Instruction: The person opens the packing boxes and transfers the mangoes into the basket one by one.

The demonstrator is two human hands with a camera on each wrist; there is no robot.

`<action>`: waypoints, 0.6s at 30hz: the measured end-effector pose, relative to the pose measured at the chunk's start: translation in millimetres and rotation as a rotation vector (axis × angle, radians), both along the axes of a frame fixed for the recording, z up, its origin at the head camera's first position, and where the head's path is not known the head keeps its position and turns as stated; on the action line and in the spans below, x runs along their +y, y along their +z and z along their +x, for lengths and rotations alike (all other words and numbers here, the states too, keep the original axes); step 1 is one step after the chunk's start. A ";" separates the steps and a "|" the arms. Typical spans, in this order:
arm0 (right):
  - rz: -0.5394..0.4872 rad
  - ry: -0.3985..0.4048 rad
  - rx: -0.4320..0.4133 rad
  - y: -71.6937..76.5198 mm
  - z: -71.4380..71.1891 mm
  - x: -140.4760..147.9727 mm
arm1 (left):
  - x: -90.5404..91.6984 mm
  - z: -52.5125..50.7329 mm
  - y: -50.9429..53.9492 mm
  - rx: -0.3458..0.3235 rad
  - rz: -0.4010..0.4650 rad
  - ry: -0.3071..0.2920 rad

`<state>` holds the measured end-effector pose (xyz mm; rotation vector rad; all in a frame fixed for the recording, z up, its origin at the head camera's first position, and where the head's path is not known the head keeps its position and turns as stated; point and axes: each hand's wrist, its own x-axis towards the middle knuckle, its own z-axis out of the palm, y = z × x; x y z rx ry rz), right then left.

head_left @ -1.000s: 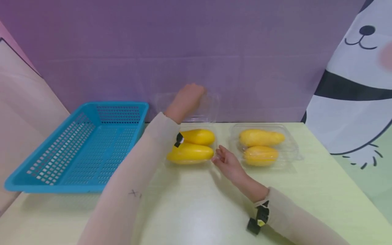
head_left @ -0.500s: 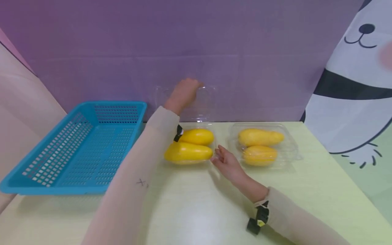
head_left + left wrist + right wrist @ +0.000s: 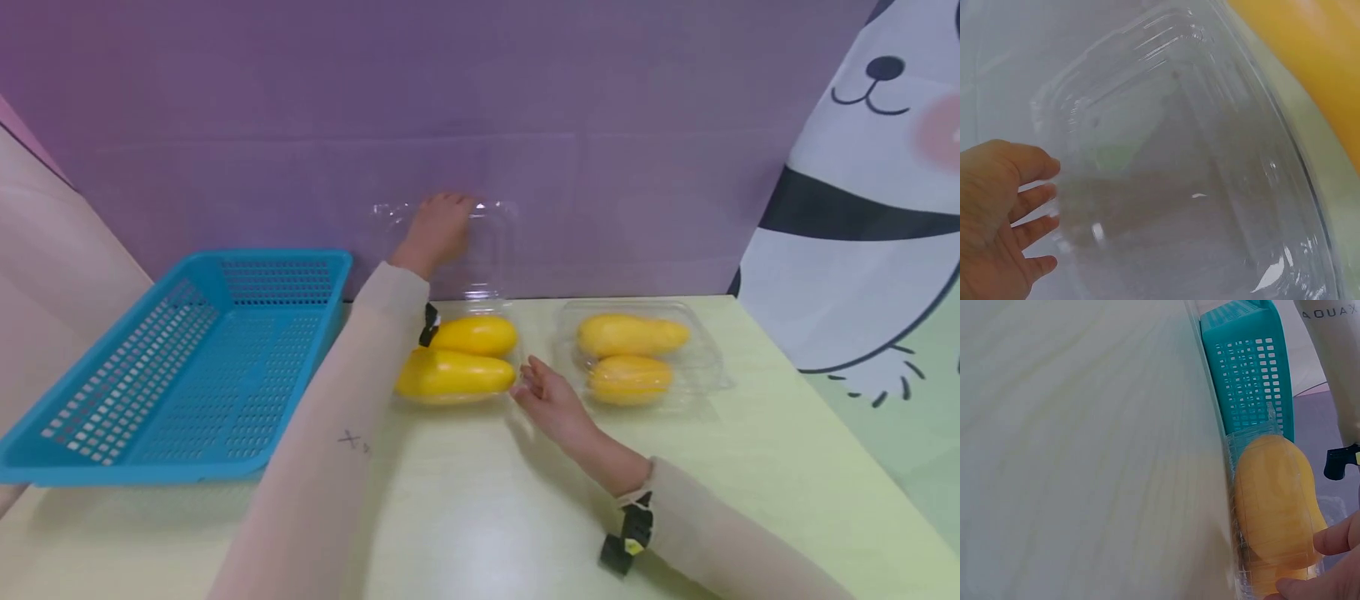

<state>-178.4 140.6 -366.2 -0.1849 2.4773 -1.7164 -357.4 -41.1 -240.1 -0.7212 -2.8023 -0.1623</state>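
Note:
A clear plastic clamshell box (image 3: 512,310) stands at the table's back edge, holding two long, smooth yellow fruits (image 3: 459,375). Its transparent lid (image 3: 491,250) is raised upright behind it. My left hand (image 3: 435,233) is up at the lid's top edge. In the left wrist view, the fingertips of the left hand (image 3: 997,219) touch the lid's rim, fingers spread and slightly bent. Beside the box's right end is my right hand (image 3: 558,412), fingers loosely bent. The right wrist view shows its thumb and a finger close against that end; whether they press on it is unclear.
To the right sits a second clear box (image 3: 701,367), closed over two yellow fruits (image 3: 630,379). A blue perforated basket (image 3: 255,375) occupies the left side of the table (image 3: 450,500). A purple cloth wall (image 3: 480,100) rises directly behind.
The lid has tilted further upright, its top edge now higher in the head view. My left hand has risen slightly and moved left with it. The right hand has hardly moved.

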 end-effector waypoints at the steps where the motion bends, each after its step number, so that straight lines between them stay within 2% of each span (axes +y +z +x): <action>1: 0.006 0.001 0.002 -0.4 -0.3 -0.2 | -2.7 0.2 -0.6 -0.005 0.010 -0.001; 6: 0.022 0.008 0.012 -0.8 -0.7 -0.6 | -11.6 4.4 1.4 -0.024 0.033 -0.015; 10: 0.016 0.007 0.016 1.4 0.9 -0.6 | -12.3 9.6 6.2 -0.028 0.018 -0.022; 15: 0.021 0.004 0.016 1.7 0.4 0.6 | -11.7 20.2 18.5 -0.068 0.011 -0.038; 18: 0.025 0.006 0.019 1.4 -1.1 1.2 | -13.2 26.0 28.0 -0.137 0.019 -0.042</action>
